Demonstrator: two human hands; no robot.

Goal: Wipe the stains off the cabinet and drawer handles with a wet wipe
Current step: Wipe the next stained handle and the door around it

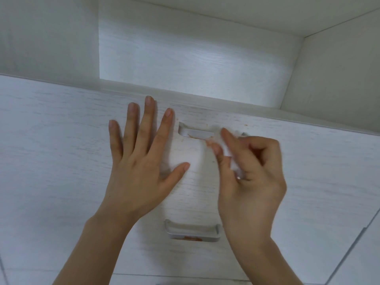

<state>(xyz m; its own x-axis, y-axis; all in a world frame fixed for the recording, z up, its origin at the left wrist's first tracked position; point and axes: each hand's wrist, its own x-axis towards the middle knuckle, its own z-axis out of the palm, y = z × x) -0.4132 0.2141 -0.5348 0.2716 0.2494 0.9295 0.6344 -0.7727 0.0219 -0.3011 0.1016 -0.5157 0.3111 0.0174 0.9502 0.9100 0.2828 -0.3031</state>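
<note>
A silver upper drawer handle (195, 133) sits on the white drawer front (61, 140), with orange-brown stains along its lower edge near its right end. My right hand (250, 171) pinches a white wet wipe (228, 150) and presses it against the right part of that handle. My left hand (141, 159) lies flat on the drawer front just left of the handle, fingers straight and spread. A second silver handle (192, 233) lower down carries an orange stain on its underside.
Above the drawers is an open white cabinet recess (195, 58) with side walls left and right. A pale tiled floor (359, 254) shows at the lower right.
</note>
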